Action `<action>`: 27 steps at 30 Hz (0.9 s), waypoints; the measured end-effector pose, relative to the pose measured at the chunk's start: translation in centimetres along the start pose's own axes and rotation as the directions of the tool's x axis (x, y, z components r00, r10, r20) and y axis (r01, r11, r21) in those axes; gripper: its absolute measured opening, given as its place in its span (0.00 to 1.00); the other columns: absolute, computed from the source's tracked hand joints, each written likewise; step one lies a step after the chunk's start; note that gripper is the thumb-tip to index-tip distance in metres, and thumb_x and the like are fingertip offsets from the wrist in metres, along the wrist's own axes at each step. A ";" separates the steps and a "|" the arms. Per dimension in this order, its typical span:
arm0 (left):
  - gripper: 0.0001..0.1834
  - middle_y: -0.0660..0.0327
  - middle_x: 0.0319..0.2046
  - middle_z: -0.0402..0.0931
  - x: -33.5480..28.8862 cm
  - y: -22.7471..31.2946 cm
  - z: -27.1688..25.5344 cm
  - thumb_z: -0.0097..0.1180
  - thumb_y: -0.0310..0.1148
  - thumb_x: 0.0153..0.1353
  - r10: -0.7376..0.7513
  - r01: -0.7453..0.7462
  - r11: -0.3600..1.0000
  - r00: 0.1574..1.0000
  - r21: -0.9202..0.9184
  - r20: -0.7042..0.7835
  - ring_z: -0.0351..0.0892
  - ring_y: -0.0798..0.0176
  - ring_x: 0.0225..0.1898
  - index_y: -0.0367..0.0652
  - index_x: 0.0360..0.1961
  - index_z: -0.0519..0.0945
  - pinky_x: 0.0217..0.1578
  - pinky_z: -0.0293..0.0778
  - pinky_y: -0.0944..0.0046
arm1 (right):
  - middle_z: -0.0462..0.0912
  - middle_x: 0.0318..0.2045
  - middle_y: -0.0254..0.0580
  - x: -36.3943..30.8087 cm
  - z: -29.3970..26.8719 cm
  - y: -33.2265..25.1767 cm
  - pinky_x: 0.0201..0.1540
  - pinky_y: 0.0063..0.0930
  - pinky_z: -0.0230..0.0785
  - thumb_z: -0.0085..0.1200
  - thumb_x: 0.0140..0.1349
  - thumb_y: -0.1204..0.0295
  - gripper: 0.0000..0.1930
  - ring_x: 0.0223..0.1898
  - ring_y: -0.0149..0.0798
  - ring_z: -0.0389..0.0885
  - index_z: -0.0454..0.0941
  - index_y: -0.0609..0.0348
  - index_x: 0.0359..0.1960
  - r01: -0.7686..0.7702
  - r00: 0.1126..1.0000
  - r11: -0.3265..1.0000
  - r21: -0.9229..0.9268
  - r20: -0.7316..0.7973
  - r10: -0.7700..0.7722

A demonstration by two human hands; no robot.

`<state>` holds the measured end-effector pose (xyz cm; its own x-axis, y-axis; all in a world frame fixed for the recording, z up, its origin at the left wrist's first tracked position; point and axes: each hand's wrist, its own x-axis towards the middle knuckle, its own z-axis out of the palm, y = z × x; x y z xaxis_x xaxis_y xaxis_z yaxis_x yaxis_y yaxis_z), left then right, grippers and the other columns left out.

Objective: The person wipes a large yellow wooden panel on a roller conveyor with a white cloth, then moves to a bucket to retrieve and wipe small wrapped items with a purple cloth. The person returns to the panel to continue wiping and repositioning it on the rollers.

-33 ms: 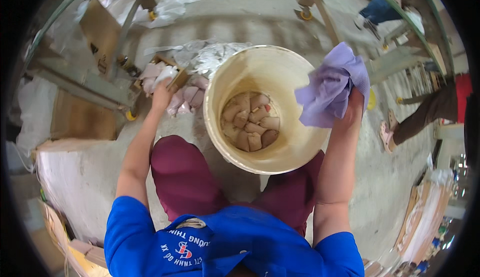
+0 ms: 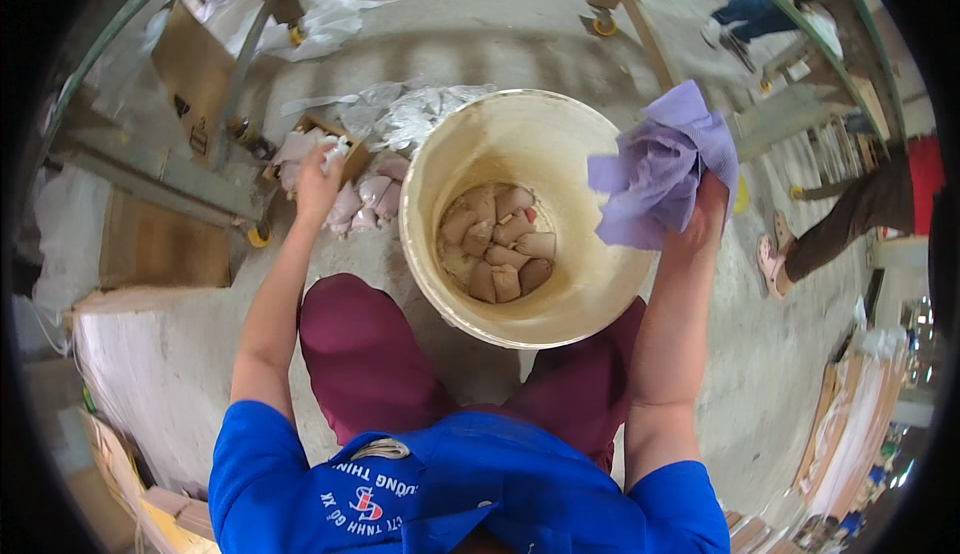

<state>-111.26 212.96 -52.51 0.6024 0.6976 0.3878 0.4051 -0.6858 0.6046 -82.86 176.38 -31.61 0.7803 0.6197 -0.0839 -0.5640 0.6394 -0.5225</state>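
A large cream bucket (image 2: 430, 292) stands between my knees, several small brown pouches (image 2: 508, 256) lying on its powdery bottom. My right hand (image 2: 708, 199) grips a crumpled purple cloth (image 2: 664, 159) above the bucket's right rim; the cloth hides most of the fingers. Off to the left, my left hand (image 2: 318, 186) is over a small cardboard box (image 2: 355, 159) of pinkish bags (image 2: 293, 150). Its fingers are curled around something whitish, too small to make out. More pinkish clear-wrapped bags (image 2: 374, 192) lie on the floor between box and bucket.
Crumpled clear plastic (image 2: 425, 114) lies behind the bucket. Metal frames on yellow castors (image 2: 603, 26) stand ahead and at left, with a cardboard sheet (image 2: 192, 79) leaning there. A person's leg (image 2: 835, 229) in pink clogs is at right, another person farther back.
My left hand has shifted slightly at the box, and less of the white thing shows by its fingers. The purple cloth has swung a little in my right hand.
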 end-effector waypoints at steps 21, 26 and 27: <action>0.11 0.63 0.25 0.77 8.5 37.6 6.6 0.50 0.38 0.61 0.180 0.311 0.809 0.676 -0.499 0.714 0.75 0.72 0.21 0.41 0.34 0.76 0.25 0.69 0.73 | 0.74 0.48 0.35 0.0 -5.5 -1.5 0.55 0.25 0.62 0.51 0.54 0.81 0.22 0.49 0.30 0.72 0.68 0.58 0.53 0.488 0.864 0.850 -0.200 -0.031 -0.503; 0.08 0.58 0.20 0.71 2.7 34.3 13.2 0.53 0.31 0.56 0.403 -0.235 0.876 0.835 -0.420 0.375 0.72 0.64 0.22 0.40 0.23 0.73 0.22 0.66 0.62 | 0.77 0.44 0.36 0.0 -8.4 -5.3 0.48 0.26 0.68 0.48 0.53 0.79 0.19 0.44 0.34 0.76 0.71 0.60 0.49 0.570 0.820 0.819 0.066 -0.114 -0.561; 0.06 0.58 0.20 0.71 1.5 33.6 13.7 0.54 0.30 0.54 0.628 -0.472 0.763 0.704 -0.442 0.332 0.72 0.61 0.21 0.41 0.23 0.73 0.23 0.67 0.60 | 0.77 0.44 0.35 -0.3 -8.1 -5.6 0.48 0.26 0.68 0.48 0.54 0.78 0.19 0.44 0.34 0.76 0.71 0.61 0.49 0.576 0.817 0.810 0.111 -0.072 -0.572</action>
<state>-87.31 188.15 -41.18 0.9066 -0.0079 0.4219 -0.2792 -0.7609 0.5857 -77.73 168.95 -35.55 0.9797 0.1078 0.1688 -0.0368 0.9253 -0.3775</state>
